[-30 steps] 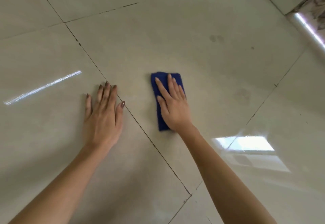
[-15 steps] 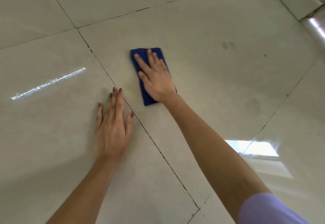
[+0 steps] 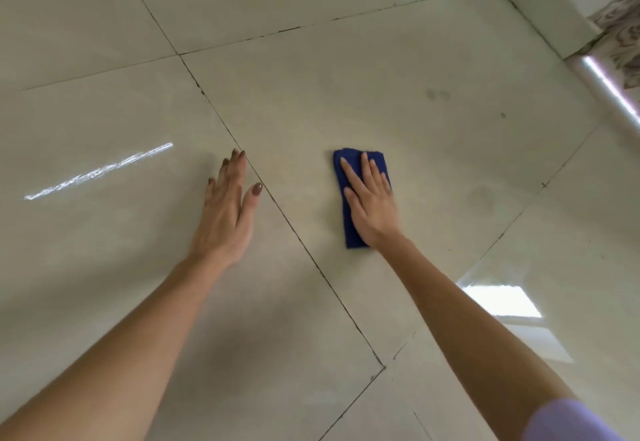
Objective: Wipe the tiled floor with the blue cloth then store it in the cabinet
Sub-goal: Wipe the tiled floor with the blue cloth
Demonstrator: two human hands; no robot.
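A folded blue cloth (image 3: 348, 229) lies flat on the glossy beige tiled floor (image 3: 346, 94), just right of a dark grout line. My right hand (image 3: 372, 203) presses flat on top of the cloth with fingers spread, covering most of it. My left hand (image 3: 227, 213) rests palm-down on the bare tile to the left of that grout line, fingers together, holding nothing. No cabinet is in view.
A white wall base (image 3: 540, 0) runs along the far right, with a patterned surface (image 3: 620, 42) and a shiny metal strip (image 3: 606, 87) beside it. Faint smudges (image 3: 438, 94) mark the tile beyond the cloth. Window glare (image 3: 502, 300) reflects at right.
My right hand has pulled the cloth back toward me and to the right, away from the grout line, after pushing it forward. My left hand has stayed planted on the tile.
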